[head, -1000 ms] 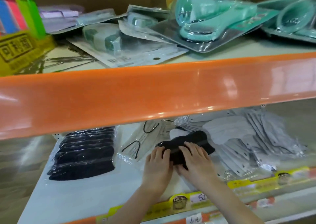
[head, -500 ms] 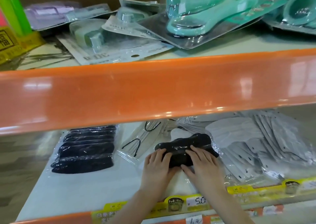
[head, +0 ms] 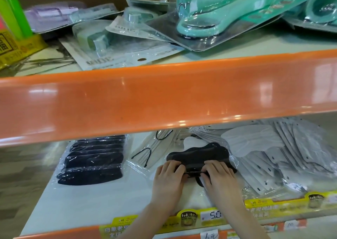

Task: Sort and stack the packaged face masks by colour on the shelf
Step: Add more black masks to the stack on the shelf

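Left hand (head: 168, 179) and right hand (head: 219, 177) side by side, palms down, fingers curled gripping near edge of packaged black mask (head: 198, 155), mask extending far of fingertips.

We see a glossy orange shelf edge (head: 164, 96) catching bright light reflections; a pale lower shelf (head: 94, 202); blurred wood-toned floor (head: 16, 175) at left.

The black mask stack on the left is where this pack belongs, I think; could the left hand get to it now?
Probably yes: bare shelf lies between the left hand and the black mask stack, though its fingers now grip the black mask pack.
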The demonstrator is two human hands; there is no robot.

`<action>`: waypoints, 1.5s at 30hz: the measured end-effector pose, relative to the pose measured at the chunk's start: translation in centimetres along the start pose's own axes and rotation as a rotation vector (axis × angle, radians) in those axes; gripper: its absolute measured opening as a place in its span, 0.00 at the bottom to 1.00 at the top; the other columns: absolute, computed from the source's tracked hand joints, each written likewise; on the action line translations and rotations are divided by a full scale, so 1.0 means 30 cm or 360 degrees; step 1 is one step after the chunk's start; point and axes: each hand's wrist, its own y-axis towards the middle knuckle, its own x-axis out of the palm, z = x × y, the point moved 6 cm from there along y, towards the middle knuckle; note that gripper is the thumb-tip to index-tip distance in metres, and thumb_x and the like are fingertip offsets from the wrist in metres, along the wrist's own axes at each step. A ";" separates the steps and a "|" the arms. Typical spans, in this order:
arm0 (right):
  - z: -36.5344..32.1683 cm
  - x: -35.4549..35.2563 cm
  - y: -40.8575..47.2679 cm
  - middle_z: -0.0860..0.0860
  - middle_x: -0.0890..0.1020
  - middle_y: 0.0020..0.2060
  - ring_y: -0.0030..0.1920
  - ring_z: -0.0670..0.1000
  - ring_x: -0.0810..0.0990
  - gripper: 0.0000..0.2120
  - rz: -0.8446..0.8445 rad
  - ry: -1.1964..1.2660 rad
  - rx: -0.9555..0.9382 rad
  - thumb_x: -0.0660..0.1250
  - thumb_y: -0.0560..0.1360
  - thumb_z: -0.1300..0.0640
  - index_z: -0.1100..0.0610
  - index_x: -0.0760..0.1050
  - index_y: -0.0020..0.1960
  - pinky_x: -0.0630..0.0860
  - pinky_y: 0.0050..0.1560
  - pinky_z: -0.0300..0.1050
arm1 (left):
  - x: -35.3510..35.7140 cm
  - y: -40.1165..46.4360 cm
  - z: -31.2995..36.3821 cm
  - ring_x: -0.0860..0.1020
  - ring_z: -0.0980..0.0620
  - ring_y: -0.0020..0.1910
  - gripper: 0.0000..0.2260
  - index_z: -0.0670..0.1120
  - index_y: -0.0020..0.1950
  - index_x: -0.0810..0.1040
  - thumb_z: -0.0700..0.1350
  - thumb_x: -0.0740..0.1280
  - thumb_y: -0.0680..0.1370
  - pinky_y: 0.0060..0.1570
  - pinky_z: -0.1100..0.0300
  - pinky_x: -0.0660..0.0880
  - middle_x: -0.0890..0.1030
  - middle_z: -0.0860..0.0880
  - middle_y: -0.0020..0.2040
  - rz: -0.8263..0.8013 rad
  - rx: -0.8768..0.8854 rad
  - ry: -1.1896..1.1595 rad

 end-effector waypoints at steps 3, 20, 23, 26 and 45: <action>-0.011 -0.015 -0.001 0.48 0.79 0.41 0.40 0.51 0.79 0.14 0.0023 0.0029 -0.0041 0.80 0.61 0.60 0.54 0.76 0.41 0.76 0.39 0.46 | -0.011 0.000 0.003 0.78 0.52 0.44 0.06 0.48 0.41 0.77 0.47 0.62 0.73 0.44 0.60 0.73 0.79 0.54 0.44 0.0084 0.0018 -0.0027; -0.061 -0.048 0.020 0.47 0.79 0.38 0.39 0.52 0.79 0.12 0.0218 0.0013 0.0059 0.56 0.72 0.55 0.53 0.78 0.42 0.66 0.44 0.44 | -0.104 -0.016 -0.016 0.78 0.49 0.37 0.15 0.48 0.43 0.80 0.43 0.80 0.60 0.35 0.57 0.74 0.80 0.52 0.39 0.0042 0.0025 0.0187; -0.138 -0.052 0.044 0.48 0.79 0.38 0.40 0.52 0.79 0.11 0.0264 0.0055 -0.0018 0.57 0.72 0.56 0.53 0.79 0.43 0.69 0.45 0.45 | -0.158 0.001 -0.079 0.78 0.47 0.36 0.14 0.48 0.42 0.80 0.38 0.77 0.59 0.34 0.56 0.74 0.80 0.51 0.38 0.0150 -0.0017 0.0134; -0.204 -0.047 0.070 0.49 0.80 0.41 0.42 0.53 0.79 0.10 0.0269 0.0037 -0.0090 0.58 0.72 0.56 0.54 0.78 0.45 0.72 0.46 0.47 | -0.236 0.014 -0.135 0.78 0.48 0.37 0.10 0.48 0.42 0.81 0.38 0.73 0.63 0.35 0.57 0.74 0.79 0.52 0.38 0.0290 0.0061 0.0145; -0.676 0.192 0.222 0.48 0.79 0.40 0.39 0.52 0.79 0.14 0.0042 0.0229 -0.0416 0.74 0.64 0.67 0.53 0.79 0.45 0.69 0.45 0.43 | -0.588 -0.163 -0.611 0.78 0.44 0.40 0.08 0.46 0.49 0.84 0.37 0.68 0.73 0.37 0.54 0.71 0.81 0.48 0.43 0.0568 0.0070 0.0505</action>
